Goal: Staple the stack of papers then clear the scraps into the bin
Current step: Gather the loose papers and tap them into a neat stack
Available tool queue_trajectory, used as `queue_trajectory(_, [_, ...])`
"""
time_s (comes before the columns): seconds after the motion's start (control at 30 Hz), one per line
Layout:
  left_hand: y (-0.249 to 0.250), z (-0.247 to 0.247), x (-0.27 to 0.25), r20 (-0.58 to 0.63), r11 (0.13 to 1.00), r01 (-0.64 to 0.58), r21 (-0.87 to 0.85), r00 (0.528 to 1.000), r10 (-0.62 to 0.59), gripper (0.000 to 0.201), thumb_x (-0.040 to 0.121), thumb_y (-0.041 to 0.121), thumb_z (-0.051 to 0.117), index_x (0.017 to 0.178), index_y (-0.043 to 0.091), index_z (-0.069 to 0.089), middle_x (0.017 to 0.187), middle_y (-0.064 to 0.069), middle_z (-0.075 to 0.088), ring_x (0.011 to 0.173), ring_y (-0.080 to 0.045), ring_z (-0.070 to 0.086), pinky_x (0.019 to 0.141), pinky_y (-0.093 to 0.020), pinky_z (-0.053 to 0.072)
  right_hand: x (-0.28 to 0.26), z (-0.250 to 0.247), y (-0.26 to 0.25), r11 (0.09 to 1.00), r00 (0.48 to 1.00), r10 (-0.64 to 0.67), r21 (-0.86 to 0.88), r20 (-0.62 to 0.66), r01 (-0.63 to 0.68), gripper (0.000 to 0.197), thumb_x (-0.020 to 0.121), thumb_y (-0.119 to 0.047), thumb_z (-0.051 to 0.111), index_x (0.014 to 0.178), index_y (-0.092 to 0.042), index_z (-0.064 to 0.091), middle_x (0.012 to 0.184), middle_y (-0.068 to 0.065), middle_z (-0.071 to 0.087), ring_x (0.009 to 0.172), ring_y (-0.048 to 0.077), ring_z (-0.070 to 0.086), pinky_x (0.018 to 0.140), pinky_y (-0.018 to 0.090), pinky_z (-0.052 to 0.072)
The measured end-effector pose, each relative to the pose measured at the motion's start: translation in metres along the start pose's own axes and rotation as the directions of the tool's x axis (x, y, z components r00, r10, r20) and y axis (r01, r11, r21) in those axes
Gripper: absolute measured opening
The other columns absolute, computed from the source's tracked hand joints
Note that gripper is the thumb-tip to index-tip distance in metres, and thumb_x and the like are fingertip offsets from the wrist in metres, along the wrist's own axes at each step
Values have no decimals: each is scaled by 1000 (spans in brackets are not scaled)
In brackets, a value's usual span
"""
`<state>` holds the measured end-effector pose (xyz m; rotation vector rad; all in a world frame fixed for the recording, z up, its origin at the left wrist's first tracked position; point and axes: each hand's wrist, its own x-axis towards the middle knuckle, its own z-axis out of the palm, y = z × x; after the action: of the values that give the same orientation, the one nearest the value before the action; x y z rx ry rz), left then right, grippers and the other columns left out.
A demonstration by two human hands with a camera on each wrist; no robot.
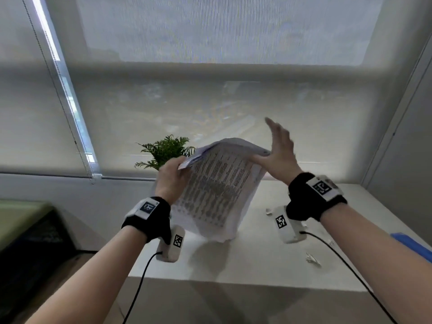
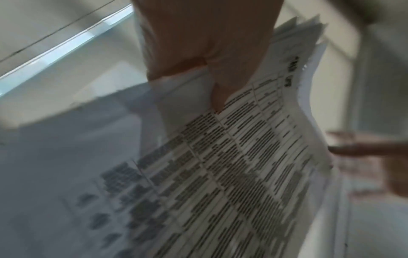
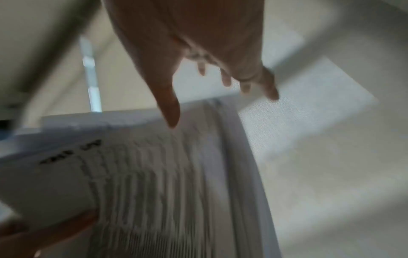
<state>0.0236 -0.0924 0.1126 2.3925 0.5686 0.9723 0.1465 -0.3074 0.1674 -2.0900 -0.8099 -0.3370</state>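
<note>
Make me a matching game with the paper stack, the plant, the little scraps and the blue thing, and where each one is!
Things:
1. stack of papers
2. plant
3. scraps
4. blue thing

Places:
A. at the right edge of the table
B. lying loose on the table
C. behind the left hand, by the window blind
D. held upright, with the right hand flat against its side

Pairs: 1-D, 2-C, 3-B, 4-A
</note>
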Motion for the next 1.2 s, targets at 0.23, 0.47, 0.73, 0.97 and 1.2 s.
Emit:
queue_trajectory(0.23, [60, -9, 8, -64, 884, -369, 287, 913, 402, 19, 90, 23, 56, 105, 21, 68, 99, -2, 68, 96, -25, 62, 98, -36, 32, 7, -7, -20, 995, 970, -93, -9, 225, 98, 30, 76, -17, 73, 105, -12, 70, 88, 9, 66, 88, 10, 55, 69, 17, 39])
queue_trajectory(0.47, [13, -10, 9, -226, 992, 74, 104, 973, -49, 98, 75, 38, 68, 151, 20, 8, 157, -13, 14, 147, -32, 11, 118, -51, -4, -29, 17, 33, 799, 934, 348, 495, 83, -341, 30, 74, -14, 74, 100, 1, 71, 102, 20, 72, 93, 30, 68, 90, 49, 54])
queue_trajectory(0.73, [-26, 4, -7, 147, 566, 294, -770, 945, -291, 45, 75, 2, 69, 117, 2, 54, 93, -4, 67, 86, -20, 61, 76, -31, 51, -59, 33, 52, 552, 885, 401, 708, 238, -441, 34, 83, 4, 63, 117, 11, 60, 117, 28, 64, 103, 39, 63, 97, 53, 49])
queue_trajectory(0.97, [-26, 26, -31, 193, 562, 332, -758, 936, -293, 37, 83, 12, 67, 111, 17, 43, 101, -4, 60, 86, -14, 59, 60, -13, 51, -66, 41, 70, 594, 885, 410, 671, 221, -443, 33, 74, -3, 75, 106, 2, 66, 108, 23, 69, 102, 39, 66, 95, 51, 51])
queue_trajectory(1.2, [-1, 20, -7, 87, 705, 386, -595, 903, -421, 60, 71, 69, 60, 103, 18, 55, 98, -1, 56, 90, -18, 51, 82, -28, 39, -46, 16, 53, 987, 993, 109, 125, -40, -103, 67, 78, -27, 72, 137, -36, 41, 111, 5, 54, 103, 19, 55, 89, 34, 48])
